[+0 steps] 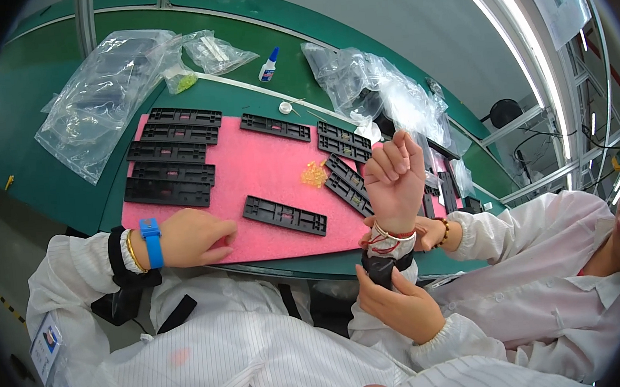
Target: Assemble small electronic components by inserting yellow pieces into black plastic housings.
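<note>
A white striped coat (265, 359) is worn closest to the camera, spread across the lower edge. A green table (16, 164) is stretched beyond it, and a co-worker (546, 276) in white is seen at the right. Much of the near tabletop is covered by a pink mat (249, 171). Behind it, a big clear bag (109, 93) is laid at the left and crumpled plastic (378, 84) is heaped at the right.

The left hand (192, 237) is rested on the mat's near edge, its fingers bent toward the thumb; whether anything is pinched there cannot be told. The right hand (396, 186) is raised, fingers loosely curled and no object seen in them. Its wrist is touched by a co-worker's hand (409, 310), at a black strap (379, 270).

Black strips are set on the mat: a stacked row (166, 153) at the left, more at the back and right, and a single strip (285, 215) nearest the left hand, just beside it. A blue band (151, 243) is worn on the left wrist. A blue-capped bottle (268, 66) is stood behind the mat. Tiny yellow pieces (314, 174) are piled among the strips.
</note>
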The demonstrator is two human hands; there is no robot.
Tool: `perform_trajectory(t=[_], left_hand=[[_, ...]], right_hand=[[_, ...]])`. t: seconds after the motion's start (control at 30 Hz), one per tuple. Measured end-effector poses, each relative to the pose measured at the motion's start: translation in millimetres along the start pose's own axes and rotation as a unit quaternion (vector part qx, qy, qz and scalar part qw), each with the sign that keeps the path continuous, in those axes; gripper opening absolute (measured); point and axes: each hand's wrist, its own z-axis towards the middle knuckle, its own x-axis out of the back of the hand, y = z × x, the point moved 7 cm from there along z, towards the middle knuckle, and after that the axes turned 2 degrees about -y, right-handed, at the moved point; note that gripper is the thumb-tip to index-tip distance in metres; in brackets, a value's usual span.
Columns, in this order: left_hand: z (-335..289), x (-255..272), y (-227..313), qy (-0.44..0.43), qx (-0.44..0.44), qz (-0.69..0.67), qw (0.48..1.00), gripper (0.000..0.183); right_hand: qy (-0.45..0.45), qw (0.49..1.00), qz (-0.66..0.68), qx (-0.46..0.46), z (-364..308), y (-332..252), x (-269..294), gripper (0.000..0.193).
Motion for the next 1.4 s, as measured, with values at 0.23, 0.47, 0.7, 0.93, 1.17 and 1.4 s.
perform_trajectory(t=[0.23,0.47,0.7,0.93,1.17,1.4], left_hand=[[11,3,10,-0.013,-0.024,0.043,0.999,0.023],[23,-6,18,-0.102,-0.036,0.22,0.969,0.022],[46,5,36,0.043,-0.085,0.208,0.974,0.034],[46,-12,10,-0.022,-0.006,0.108,0.994,0.077],[50,-7,12,-0.01,0.002,0.03,1.0,0.08],[64,11,9,0.068,-0.036,-0.279,0.957,0.07]], right_hand=[[0.018,0.992,-0.12,0.039,-18,5,-11,0.023],[0.093,0.841,-0.526,0.087,-38,27,2,0.014],[-0.093,0.569,-0.817,0.009,-64,65,8,0.048],[-0.071,0.542,-0.835,-0.067,-79,61,43,0.061],[-0.094,0.578,-0.81,-0.048,-72,59,52,0.049],[-0.171,0.62,-0.764,-0.044,-60,79,48,0.055]])
